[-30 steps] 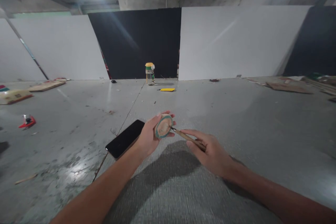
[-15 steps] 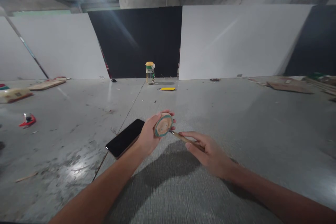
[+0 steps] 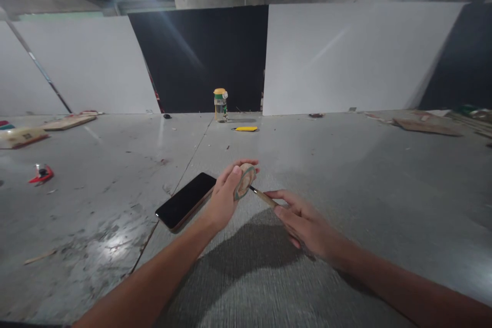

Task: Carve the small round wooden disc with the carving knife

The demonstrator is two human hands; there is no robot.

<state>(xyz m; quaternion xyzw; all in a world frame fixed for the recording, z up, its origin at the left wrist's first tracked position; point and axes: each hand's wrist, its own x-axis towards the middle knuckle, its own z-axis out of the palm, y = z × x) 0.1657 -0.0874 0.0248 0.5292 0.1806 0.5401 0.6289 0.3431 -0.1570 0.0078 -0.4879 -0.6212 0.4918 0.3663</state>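
My bare left forearm (image 3: 154, 282) and right forearm (image 3: 403, 287) reach forward and draw together ahead of me. My left hand (image 3: 224, 199) is raised with its back toward me, fingers and thumb curled in a grip. My right hand (image 3: 304, 224) sits just beside it, lower, palm down, thumb and forefinger pinched.

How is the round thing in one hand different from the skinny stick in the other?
The round piece is flat and wide with a greenish rim; the stick is long, thin and plain brown. The left hand grips the round piece by its edges; the right hand pinches the stick like a pencil, its dark tip at the round piece. Both look wooden.
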